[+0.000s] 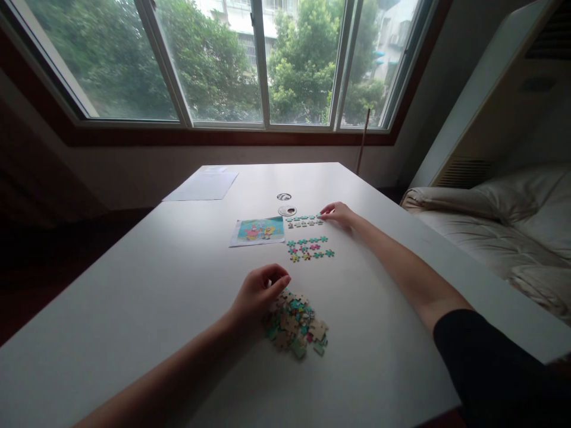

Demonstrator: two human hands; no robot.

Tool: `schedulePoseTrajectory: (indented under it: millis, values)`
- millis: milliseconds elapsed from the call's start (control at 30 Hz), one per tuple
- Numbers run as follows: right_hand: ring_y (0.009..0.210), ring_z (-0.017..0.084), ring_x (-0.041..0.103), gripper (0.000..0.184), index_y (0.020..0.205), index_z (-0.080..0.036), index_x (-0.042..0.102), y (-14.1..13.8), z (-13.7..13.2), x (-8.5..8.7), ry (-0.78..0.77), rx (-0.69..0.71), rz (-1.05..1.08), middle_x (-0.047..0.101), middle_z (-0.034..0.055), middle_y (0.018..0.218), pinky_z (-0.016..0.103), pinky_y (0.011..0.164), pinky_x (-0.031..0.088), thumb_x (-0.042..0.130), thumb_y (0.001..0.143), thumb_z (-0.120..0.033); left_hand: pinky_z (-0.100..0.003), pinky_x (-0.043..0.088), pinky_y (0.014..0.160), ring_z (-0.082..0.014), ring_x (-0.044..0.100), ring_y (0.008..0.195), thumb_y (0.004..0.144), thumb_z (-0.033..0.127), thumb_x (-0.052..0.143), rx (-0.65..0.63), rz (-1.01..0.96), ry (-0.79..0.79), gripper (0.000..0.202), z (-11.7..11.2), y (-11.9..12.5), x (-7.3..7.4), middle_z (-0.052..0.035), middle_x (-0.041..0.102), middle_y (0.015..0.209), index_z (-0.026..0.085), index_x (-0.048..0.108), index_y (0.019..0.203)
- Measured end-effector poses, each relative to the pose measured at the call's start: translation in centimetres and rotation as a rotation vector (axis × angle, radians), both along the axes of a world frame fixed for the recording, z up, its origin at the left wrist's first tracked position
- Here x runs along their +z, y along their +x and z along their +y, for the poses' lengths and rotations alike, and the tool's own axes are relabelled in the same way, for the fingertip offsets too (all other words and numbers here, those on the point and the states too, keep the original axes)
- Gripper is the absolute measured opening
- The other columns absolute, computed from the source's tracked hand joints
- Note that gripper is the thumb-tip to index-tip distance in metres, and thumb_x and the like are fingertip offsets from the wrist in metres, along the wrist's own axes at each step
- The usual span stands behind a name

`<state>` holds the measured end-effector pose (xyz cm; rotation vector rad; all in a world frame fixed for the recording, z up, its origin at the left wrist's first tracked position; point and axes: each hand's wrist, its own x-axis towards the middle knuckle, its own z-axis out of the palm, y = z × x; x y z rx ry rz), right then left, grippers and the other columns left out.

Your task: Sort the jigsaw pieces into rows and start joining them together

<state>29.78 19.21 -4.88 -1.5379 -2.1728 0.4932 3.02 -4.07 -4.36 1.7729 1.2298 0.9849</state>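
Note:
At the right end of the farthest row of jigsaw pieces, my right hand has its fingertips together on a small jigsaw piece. My left hand hovers at the left edge of a loose heap of jigsaw pieces, some showing teal print and others plain tan backs. Its fingers are curled in toward the thumb, and whatever lies inside them is hidden. Nearer rows of teal, pink and yellow pieces lie between the two hands. Left of the rows is a reference picture with pink and yellow cartoon figures.
Two round cable-hole covers sit in the white table behind the rows. Paper sheets lie at the far left corner. A cream sofa stands to the right, a window beyond, with a thin stick leaning there.

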Motion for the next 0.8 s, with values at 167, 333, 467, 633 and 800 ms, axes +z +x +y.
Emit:
schedulePoseTrajectory:
  millis: [167, 333, 467, 633, 800]
  values:
    - [0.073, 0.014, 0.058, 0.037, 0.088, -0.019, 0.070, -0.1, 0.0, 0.0, -0.030, -0.002, 0.004, 0.066, 0.0043, 0.083, 0.022, 0.060, 0.040, 0.067, 0.062, -0.044, -0.018, 0.032, 0.045, -0.0091, 0.040, 0.051, 0.076, 0.032, 0.054, 0.000, -0.002, 0.002, 0.020, 0.0, 0.0, 0.0, 0.0024, 0.048, 0.056, 0.013, 0.060, 0.071]
    - [0.072, 0.014, 0.057, 0.036, 0.088, -0.019, 0.070, -0.1, -0.2, 0.4, -0.042, -0.001, -0.003, 0.066, 0.0042, 0.082, 0.021, 0.059, 0.040, 0.067, 0.062, -0.043, -0.019, 0.032, 0.046, -0.0092, 0.040, 0.051, 0.076, 0.033, 0.054, 0.005, -0.013, 0.008, 0.020, 0.0, 0.1, 0.2, 0.0025, 0.048, 0.055, 0.014, 0.059, 0.071]
    - [0.071, 0.013, 0.057, 0.035, 0.089, -0.019, 0.070, 0.0, -0.4, 0.6, -0.042, 0.005, -0.010, 0.066, 0.0038, 0.081, 0.021, 0.058, 0.040, 0.067, 0.062, -0.041, -0.019, 0.033, 0.046, -0.0093, 0.041, 0.051, 0.076, 0.033, 0.054, 0.008, -0.009, 0.009, 0.020, 0.0, 0.0, 0.0, 0.0026, 0.048, 0.056, 0.014, 0.060, 0.071]
    - [0.068, 0.012, 0.056, 0.030, 0.087, -0.018, 0.070, 0.4, -1.0, 1.1, -0.010, 0.003, -0.018, 0.066, 0.0036, 0.079, 0.022, 0.060, 0.041, 0.066, 0.065, -0.037, -0.019, 0.033, 0.047, -0.0089, 0.041, 0.050, 0.077, 0.033, 0.053, -0.020, 0.003, -0.011, 0.020, 0.3, -0.2, 0.0, 0.0039, 0.048, 0.055, 0.014, 0.059, 0.072]
    - [0.067, 0.012, 0.055, 0.023, 0.088, -0.015, 0.068, 0.0, -3.4, 2.4, 0.090, 0.006, 0.001, 0.066, 0.0051, 0.083, 0.023, 0.063, 0.042, 0.057, 0.074, -0.030, -0.021, 0.037, 0.052, -0.0116, 0.048, 0.057, 0.077, 0.031, 0.053, -0.233, 0.220, -0.026, 0.018, 1.6, -1.5, 2.3, -0.0001, 0.059, 0.064, 0.016, 0.063, 0.076]
